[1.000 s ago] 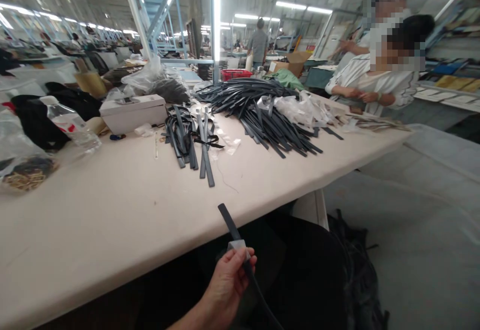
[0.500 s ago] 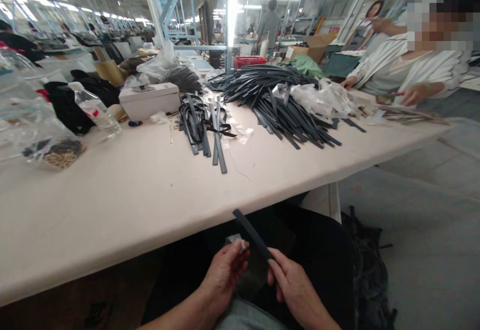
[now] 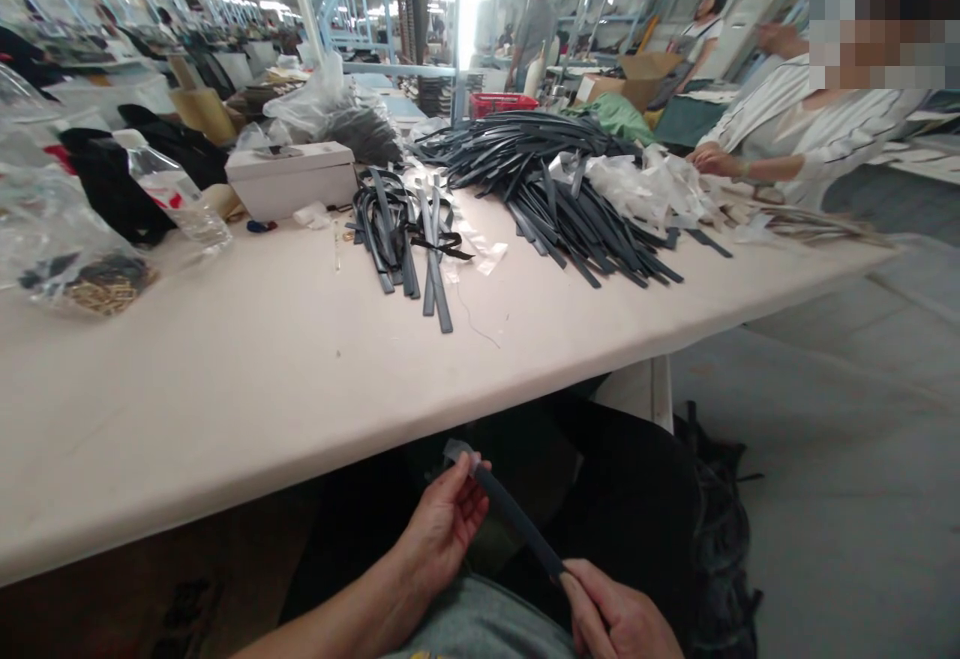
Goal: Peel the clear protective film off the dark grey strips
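Head view: below the near edge of the table, two hands work one strap over the lap.
Table (image 3: 225, 389): long, flat, covered in a smooth pale cloth-like surface; the landmark for all that follows.
Big strap heap (image 3: 555, 199): many flat dark strips, matte, fanned out on the table's far right part; too many to count.
Small strap bundle (image 3: 405, 229): a looser bunch of the same dark strips, left of the heap, at the table's middle.
White box (image 3: 292, 179): one, rectangular, lidded, at the table's far side, left of the bundle.
Strap (image 3: 517, 524): one narrow, flat, dark strip, slanting down to the right below the table's near edge, with a pale clear wrap at its upper end.
Left hand (image 3: 442, 529): palm up, fingers curled, thumb and fingertips pinched on the strap's wrapped upper end.
Right hand (image 3: 615, 619): fisted loosely, thumb on top, closed around the strap's lower part.
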`<state>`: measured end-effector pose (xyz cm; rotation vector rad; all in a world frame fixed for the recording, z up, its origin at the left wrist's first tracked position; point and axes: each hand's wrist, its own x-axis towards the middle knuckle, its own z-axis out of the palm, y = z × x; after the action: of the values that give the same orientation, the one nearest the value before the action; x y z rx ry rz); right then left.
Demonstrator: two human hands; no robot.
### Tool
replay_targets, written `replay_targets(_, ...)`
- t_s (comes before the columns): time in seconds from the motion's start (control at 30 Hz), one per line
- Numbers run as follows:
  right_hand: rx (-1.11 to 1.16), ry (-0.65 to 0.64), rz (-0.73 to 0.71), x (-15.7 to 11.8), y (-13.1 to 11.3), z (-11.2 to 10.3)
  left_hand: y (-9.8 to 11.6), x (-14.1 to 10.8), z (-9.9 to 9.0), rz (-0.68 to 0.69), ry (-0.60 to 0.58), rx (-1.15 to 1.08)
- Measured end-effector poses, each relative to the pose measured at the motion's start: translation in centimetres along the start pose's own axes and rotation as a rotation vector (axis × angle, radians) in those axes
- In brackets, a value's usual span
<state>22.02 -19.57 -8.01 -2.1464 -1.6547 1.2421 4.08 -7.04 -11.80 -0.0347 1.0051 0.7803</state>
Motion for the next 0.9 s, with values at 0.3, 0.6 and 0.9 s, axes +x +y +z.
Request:
replay_targets(0.3, -0.026, 0.034, 0.014, 1.9, -2.7, 0.7, -1.9, 0.1, -0.8, -0.078, -0.016, 0.059)
replay_targets(0.6, 0.101, 0.040, -0.038, 0.6, -3.4, -4.0, -1.6, 0.4, -0.7, -0.115, 0.030, 0.003)
replay_targets(0.9, -0.029, 0.104, -0.051, 4.1, -5.5, -2.3, -2.5, 0.3, -0.5, -0.150, -0.088, -0.040)
